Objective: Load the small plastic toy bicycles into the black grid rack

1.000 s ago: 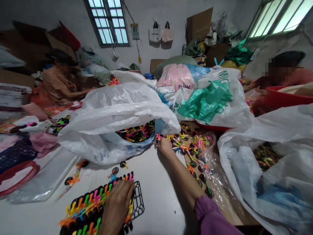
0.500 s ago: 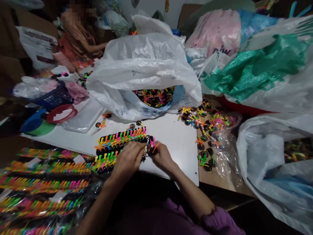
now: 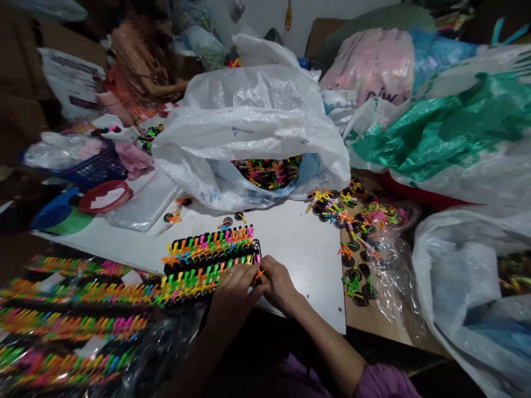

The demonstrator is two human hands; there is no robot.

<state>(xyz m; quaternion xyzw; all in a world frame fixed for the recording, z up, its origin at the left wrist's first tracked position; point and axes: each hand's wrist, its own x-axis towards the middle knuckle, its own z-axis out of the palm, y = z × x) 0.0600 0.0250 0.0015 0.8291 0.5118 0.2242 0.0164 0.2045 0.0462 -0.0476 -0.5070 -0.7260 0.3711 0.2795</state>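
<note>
1. The left hand [image 3: 232, 293] is curled, fingers narrowly together, over the near row of a black plastic rack [image 3: 256, 250]. Whether it grips the rack cannot be told.
2. The right hand [image 3: 279, 285] sits just beside the rack's end, its fingers drawn narrowly together next to a small orange toy bicycle [image 3: 259, 274]. Whether they hold it cannot be told.
3. The rack lies flat on a white counter [image 3: 298, 265], loaded with two dense rows of miniature toy bicycles [image 3: 207, 247] in orange, pink, green and yellow, with black wheels.
4. A few loose bicycles [image 3: 175, 214] lie on the counter beyond the rack.
5. To the right, more loose bicycles [image 3: 348, 221] are heaped on a clear plastic bag [image 3: 392, 287].
6. Straight ahead, a white plastic sack [image 3: 249, 119] gapes open around a mass of bicycles [image 3: 267, 172].
7. At lower left, long colourful strips of bicycles sealed in plastic packs [image 3: 74, 323] lie beside the counter.
8. A purple sleeve [image 3: 385, 382] covers the right forearm.
9. At upper left, a co-worker [image 3: 141, 63] sits well apart, beyond a blue basket [image 3: 102, 168] and a red basket [image 3: 106, 197].
</note>
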